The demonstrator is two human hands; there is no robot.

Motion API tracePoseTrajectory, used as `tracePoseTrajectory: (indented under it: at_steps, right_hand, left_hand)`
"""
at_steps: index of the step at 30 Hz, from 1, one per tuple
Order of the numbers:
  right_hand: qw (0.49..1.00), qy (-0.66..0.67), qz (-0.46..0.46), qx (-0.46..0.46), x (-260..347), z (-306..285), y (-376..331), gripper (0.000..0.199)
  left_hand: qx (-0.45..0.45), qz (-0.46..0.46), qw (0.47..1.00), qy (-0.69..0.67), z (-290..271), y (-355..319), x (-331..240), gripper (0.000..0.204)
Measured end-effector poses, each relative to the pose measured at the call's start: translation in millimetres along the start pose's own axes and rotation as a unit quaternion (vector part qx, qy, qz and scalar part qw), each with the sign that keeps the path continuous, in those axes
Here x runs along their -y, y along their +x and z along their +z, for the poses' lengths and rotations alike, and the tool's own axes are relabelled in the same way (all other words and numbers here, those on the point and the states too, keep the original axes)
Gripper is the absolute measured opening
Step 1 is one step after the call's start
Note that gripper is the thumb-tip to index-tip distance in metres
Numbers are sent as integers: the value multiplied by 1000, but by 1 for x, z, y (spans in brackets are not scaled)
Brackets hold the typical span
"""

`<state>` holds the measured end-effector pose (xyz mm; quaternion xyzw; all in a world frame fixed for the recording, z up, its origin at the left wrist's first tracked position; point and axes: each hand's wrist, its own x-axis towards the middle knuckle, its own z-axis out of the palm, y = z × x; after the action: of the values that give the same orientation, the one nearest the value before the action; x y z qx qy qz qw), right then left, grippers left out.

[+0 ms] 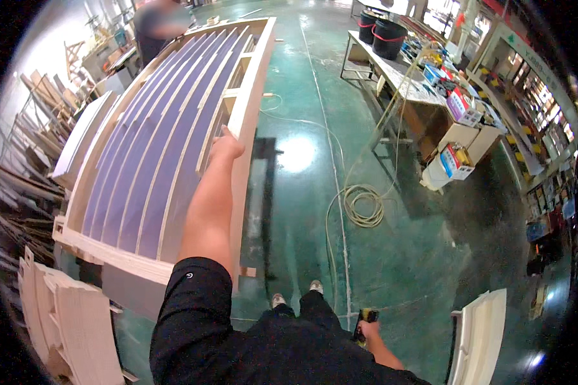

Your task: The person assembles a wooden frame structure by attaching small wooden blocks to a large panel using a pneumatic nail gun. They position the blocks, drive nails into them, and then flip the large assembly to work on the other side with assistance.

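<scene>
A long wooden frame [255,86] lies to my left, with thin curved slats [153,160] running lengthwise over a purple-blue panel. My left arm stretches out over its right side. My left hand [225,146] is at the inner edge of the right rail, index finger extended; its other fingers are partly hidden, and firm contact cannot be made out. Low at my right side, my right hand [368,330] is closed round the grip of a black-and-yellow handheld tool [365,316], whose exact kind is unclear.
A pale hose [365,206] lies coiled on the green floor [302,212]. The workbench [416,83] at right carries black buckets [388,40] and boxes. White curved pieces [480,340] stand lower right, wooden pieces [77,321] lower left. Another person [154,29] stands beyond the frame.
</scene>
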<state>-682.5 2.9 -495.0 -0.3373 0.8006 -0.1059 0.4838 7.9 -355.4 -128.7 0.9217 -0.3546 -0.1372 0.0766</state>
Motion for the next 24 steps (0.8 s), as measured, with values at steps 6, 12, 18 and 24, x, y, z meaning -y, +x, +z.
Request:
tracePoseTrajectory:
  at_steps: [6,12,18,24]
  right_hand:
    - [990,-65,127,-24,-45,-1,59,21]
    - [997,18,65,-39,-5,-5,80,13]
    - [999,37,12,18,79,-7,99,10]
    - [997,-41,-21,-66,27,37,194,17]
  left_hand:
    - [5,-22,999,27,4,38,-55,92]
    - [-26,-12,994,101,4,55,-74,93]
    - [-64,-24,995,71,13,103,-51,95]
    - [-68,-3,994,80,9,100,-39,81]
